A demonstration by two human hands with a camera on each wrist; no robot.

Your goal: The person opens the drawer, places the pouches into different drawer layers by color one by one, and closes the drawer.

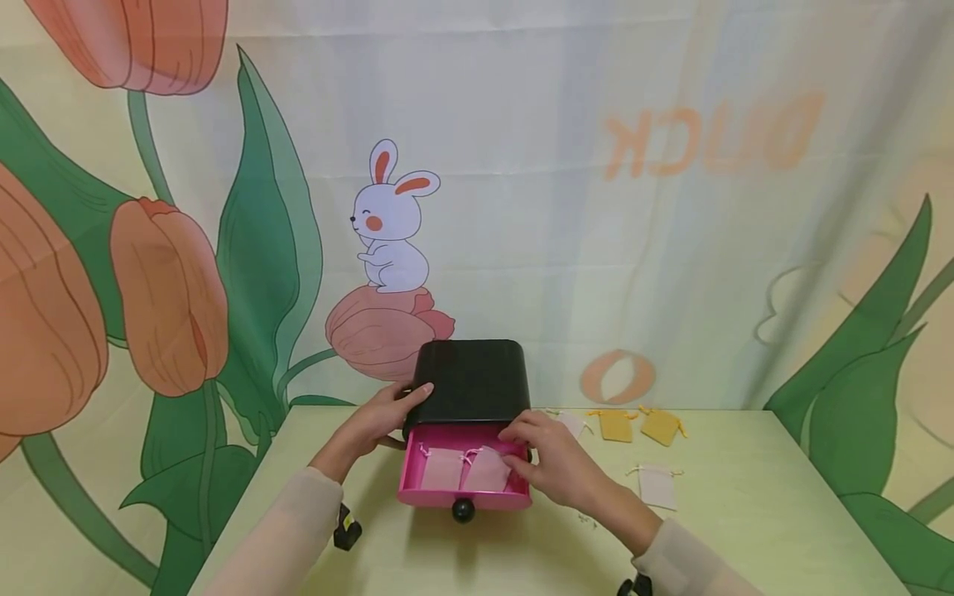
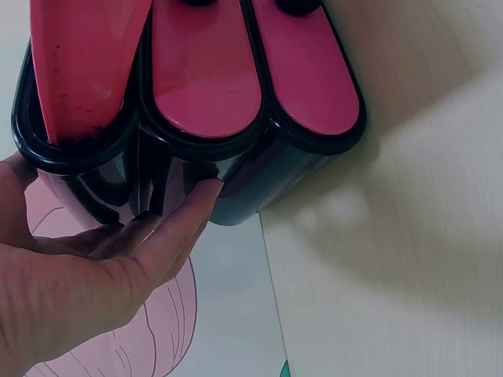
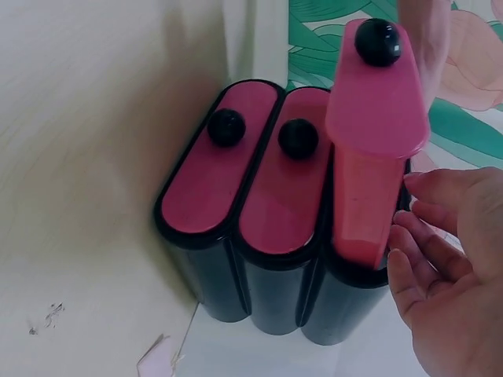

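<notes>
Left hand clasps the black cabinet near the back edge of the table. Right hand, loosely bent and empty, is at the right rim of the open pink drawer, where two pink pouches lie.

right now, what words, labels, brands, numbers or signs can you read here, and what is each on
"DUCK": mirror-reversed orange lettering on the backdrop.
Orange ring below it: can't tell whether it is a letter.
Small dark marks on the table: too small to make out.
No text seen on the black drawer unit or pouches.
</notes>
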